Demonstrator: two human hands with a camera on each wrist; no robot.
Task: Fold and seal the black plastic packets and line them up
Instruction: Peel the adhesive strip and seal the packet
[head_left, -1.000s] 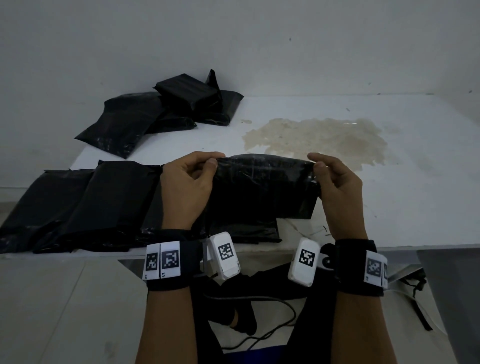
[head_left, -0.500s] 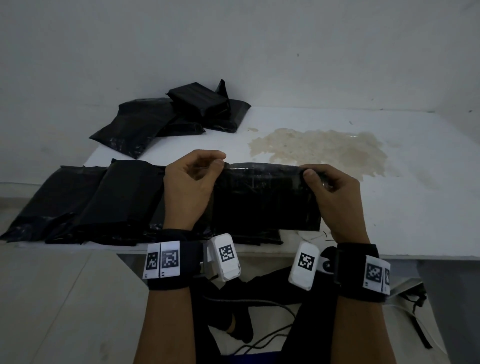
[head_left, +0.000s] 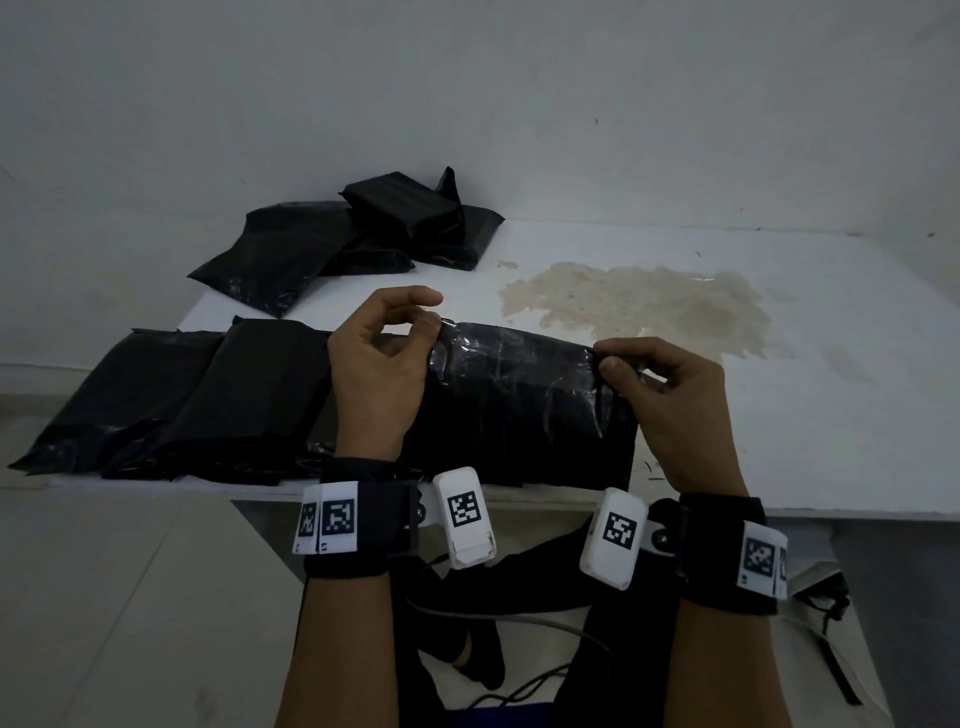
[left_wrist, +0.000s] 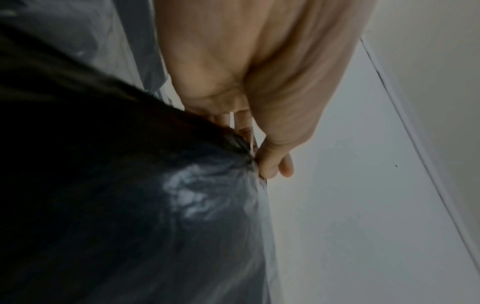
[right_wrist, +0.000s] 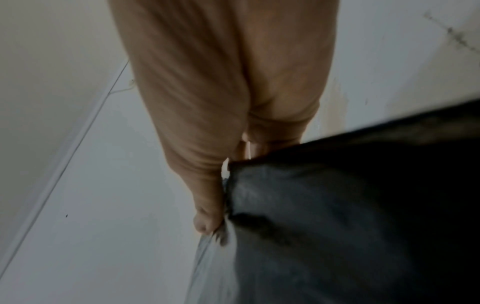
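I hold a black plastic packet (head_left: 519, 395) upright over the near table edge, its shiny top edge stretched between both hands. My left hand (head_left: 410, 325) pinches the top left corner (left_wrist: 249, 162) between thumb and fingers. My right hand (head_left: 621, 364) pinches the top right corner (right_wrist: 226, 226) the same way. A row of flat black packets (head_left: 197, 395) lies on the table to the left, overlapping side by side. A loose heap of black packets (head_left: 358, 234) sits at the far left by the wall.
The white table (head_left: 779, 415) carries a large brownish stain (head_left: 639, 301) behind the held packet. A white wall (head_left: 519, 104) rises right behind the table. Below the near edge are the floor, dark legs and a cable (head_left: 519, 618).
The top of the packet has rolled over toward me and its upper edge sits a little lower between my hands. Both pinches hold. The camera has tilted slightly, shifting the table down in view.
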